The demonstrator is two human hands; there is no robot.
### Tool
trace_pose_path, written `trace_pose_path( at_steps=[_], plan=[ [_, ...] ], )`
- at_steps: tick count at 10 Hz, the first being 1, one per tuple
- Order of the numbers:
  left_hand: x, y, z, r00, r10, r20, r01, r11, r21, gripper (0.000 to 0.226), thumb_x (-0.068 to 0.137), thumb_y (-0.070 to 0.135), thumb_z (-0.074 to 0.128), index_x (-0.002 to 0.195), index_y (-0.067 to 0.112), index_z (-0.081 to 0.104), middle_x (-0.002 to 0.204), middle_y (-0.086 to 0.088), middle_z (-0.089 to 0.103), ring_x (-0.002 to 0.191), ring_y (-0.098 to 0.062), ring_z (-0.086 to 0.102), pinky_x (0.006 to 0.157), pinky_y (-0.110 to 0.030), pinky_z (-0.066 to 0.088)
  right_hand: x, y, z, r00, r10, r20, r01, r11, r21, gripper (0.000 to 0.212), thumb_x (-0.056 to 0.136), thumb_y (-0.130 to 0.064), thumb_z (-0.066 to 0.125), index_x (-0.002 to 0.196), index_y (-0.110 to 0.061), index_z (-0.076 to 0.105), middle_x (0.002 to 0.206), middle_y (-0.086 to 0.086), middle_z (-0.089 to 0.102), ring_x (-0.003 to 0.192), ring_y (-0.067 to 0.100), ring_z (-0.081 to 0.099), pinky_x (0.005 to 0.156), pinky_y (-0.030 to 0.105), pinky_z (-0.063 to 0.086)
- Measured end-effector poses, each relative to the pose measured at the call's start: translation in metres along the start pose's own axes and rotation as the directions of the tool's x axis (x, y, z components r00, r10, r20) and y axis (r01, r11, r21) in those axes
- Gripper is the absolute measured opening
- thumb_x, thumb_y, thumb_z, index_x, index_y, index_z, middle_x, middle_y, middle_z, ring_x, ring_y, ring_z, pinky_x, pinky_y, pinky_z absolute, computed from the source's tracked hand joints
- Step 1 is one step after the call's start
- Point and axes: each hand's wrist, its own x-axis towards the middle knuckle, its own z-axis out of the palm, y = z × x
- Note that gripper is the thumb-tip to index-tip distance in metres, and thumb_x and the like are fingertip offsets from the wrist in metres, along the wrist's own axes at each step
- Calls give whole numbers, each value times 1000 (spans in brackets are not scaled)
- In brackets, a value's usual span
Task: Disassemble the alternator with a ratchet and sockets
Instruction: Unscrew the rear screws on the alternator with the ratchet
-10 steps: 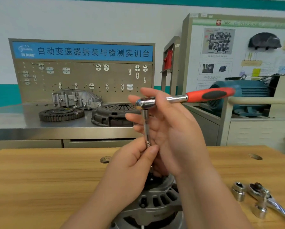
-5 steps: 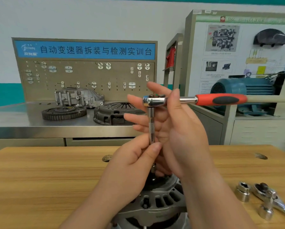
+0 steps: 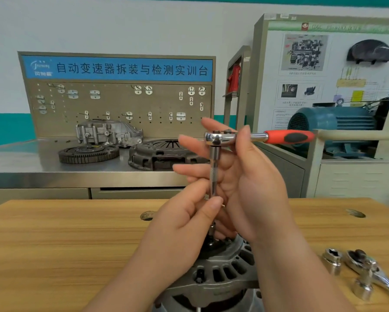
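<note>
A wooden table (image 3: 54,244) with round holes in its top fills the foreground, and behind it stands a steel bench (image 3: 20,163) with a pegboard (image 3: 112,104) under a blue sign (image 3: 121,68). On the bench lie a toothed flywheel (image 3: 88,153), a grey metal housing (image 3: 108,131) behind it, and a dark clutch cover (image 3: 157,154) to the right. Further right there is a blue electric motor (image 3: 333,122) before a display board (image 3: 301,64) with diagrams.

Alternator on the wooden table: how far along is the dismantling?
Barely started: the grey metal alternator looks whole. In hand: the left hand pinches the steel extension bar standing on it, the right hand steadies the red-handled chrome ratchet. Left: loosening fasteners, splitting housing.
</note>
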Motion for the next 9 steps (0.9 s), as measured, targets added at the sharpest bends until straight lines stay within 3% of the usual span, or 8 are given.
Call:
trace_pose_path(
  at_steps=[1,2,4,5,6,7,8,9],
  plan=[
    [1,-1,0,1000,-20,-23,20,1000,1,16,88,25,50,84,25,65,73,-12,71,69,-26,70,64,-33,55,-4,2,8,959,-277,-61,267,954,-135,42,91,-47,53,131,-34,58,126,0,66,107,23,66,93,42,50],
    [2,-3,0,998,-39,-44,39,999,0,15,85,27,52,80,23,65,71,-7,72,68,-23,71,62,-29,52,6,-6,10,888,-449,-97,421,880,-219,34,91,-21,55,117,-41,59,125,6,66,112,33,62,92,37,48],
    [-1,0,0,999,-39,-22,38,998,-44,22,87,40,53,86,21,65,76,-10,72,71,-23,70,63,-27,53,0,6,10,968,-239,-82,246,965,96,29,96,-39,46,120,-35,61,127,-8,66,98,22,71,82,26,54],
    [-1,-1,0,1000,-26,-1,26,1000,-8,20,89,35,51,95,22,66,81,-13,72,75,-27,71,68,-36,57,0,5,9,990,-121,-79,132,978,159,46,84,-53,44,120,-28,59,107,2,74,87,20,74,72,26,58],
    [0,-1,0,1000,-26,-18,26,1000,-1,18,89,26,48,86,22,66,75,-12,72,70,-26,70,65,-36,56,1,5,8,961,-252,-112,257,965,39,28,92,-43,53,119,-37,62,113,0,72,95,19,71,78,27,55],
    [1,-2,1,999,-30,-35,30,1000,7,17,86,27,50,84,23,66,69,-2,70,64,-15,68,62,-29,52,-1,6,9,874,-471,-117,451,877,-165,27,92,-31,53,114,-42,67,123,-9,67,116,21,63,98,44,47],
    [0,-3,1,999,-19,-46,19,1000,-2,17,86,33,54,87,18,65,68,0,67,64,-13,65,62,-30,54,0,6,15,902,-422,-95,415,906,-82,25,95,-33,52,113,-41,67,126,-11,65,108,21,67,90,37,48],
    [-3,-1,0,999,-19,-35,18,999,-39,32,81,47,56,90,18,65,76,-14,66,69,-23,65,66,-38,58,1,5,17,963,-257,-86,268,949,165,28,94,-41,48,118,-35,62,126,-8,66,94,23,72,80,27,54]
  ],
)
